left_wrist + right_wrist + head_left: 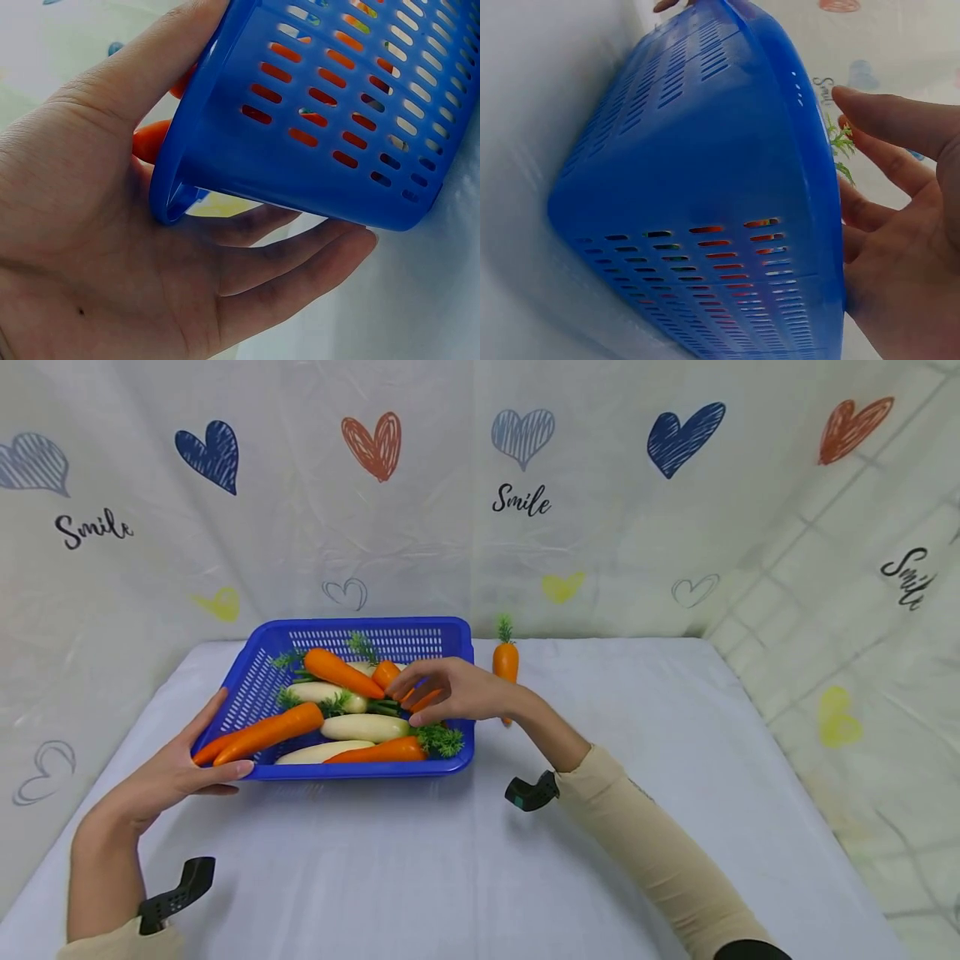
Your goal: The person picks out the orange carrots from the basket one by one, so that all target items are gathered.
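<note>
And here is the left grip (183,768), clamped on the near left corner of the blue basket (360,772), thumb to one wall, fingers reaching along the other. Over on the far side, the right grip (461,689) hangs above the basket's right part, loosely bent, thumb and fingers apart, nothing plainly pinched between them; one orange carrot (386,673) lies right under those fingertips, partly hidden.

The step in hand, by my reading: the left steadies, the right works among the vegetables. The next move seems to call for a firm left corner and a right grip that travels clear of the leaves without dragging anything along.

Now the goods! Just inside the left grip, a pair of carrots (273,732) leans tips-down toward the corner, one overlapping the other, smooth and bright orange. Ahead of the right thumb, pale white radishes (365,727) lie plump and creamy, roughly crosswise. Nearer the person than the right grip, a front carrot (386,750) shows its feathery green top (442,741); left of the right fingertips, a far carrot (337,671) slants across the heap.

And out beyond the right wrist, a lone carrot (506,660) rests on the worktop (675,718), beside the basket, tuft pointing away, its lower part crossed by the wrist.
</note>
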The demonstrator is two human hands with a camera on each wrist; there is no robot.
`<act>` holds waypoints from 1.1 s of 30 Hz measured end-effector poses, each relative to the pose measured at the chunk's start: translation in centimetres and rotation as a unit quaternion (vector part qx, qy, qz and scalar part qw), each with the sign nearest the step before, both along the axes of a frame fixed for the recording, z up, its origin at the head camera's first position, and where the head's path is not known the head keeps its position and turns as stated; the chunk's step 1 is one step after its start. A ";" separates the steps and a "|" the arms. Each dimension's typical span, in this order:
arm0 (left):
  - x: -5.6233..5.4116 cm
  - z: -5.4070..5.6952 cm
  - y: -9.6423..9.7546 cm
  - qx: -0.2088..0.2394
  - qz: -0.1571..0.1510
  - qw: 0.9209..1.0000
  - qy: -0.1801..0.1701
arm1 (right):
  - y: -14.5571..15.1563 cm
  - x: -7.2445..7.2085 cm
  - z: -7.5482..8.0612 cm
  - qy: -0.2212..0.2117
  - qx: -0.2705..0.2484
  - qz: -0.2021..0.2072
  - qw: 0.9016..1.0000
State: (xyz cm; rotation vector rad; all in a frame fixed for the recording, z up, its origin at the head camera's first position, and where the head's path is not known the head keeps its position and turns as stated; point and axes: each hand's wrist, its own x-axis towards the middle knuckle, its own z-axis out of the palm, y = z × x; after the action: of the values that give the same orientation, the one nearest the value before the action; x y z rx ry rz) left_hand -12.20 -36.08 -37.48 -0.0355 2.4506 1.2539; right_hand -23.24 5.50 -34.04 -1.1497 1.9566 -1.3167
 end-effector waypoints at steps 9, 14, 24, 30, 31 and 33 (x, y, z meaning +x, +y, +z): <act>0.3 -0.3 0.1 0.004 0.006 1.000 -0.002 | -0.6 -0.2 0.1 -0.001 0.045 0.026 0.999; 0.3 -0.2 0.1 -0.006 0.004 1.000 0.004 | -0.9 -0.1 0.3 0.006 0.077 0.043 0.996; 0.2 0.2 0.2 -0.017 0.002 1.000 0.006 | -1.4 0.2 0.9 -0.001 0.192 0.077 0.978; 0.3 0.1 0.2 -0.009 0.003 1.000 0.003 | -1.5 0.4 0.9 0.005 0.208 0.090 0.974; 0.2 0.1 0.2 -0.007 0.002 1.000 0.002 | -1.5 0.4 0.9 0.008 0.207 0.093 0.974; 0.1 0.2 0.1 -0.006 0.001 1.000 0.001 | -1.4 0.4 1.0 0.017 0.204 0.100 0.974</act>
State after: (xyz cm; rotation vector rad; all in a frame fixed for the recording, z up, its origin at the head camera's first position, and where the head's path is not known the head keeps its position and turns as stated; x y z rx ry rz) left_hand -12.09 -35.97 -37.28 -0.0391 2.4613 1.2404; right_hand -22.83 4.11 -33.07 -1.1301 1.9558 -0.7488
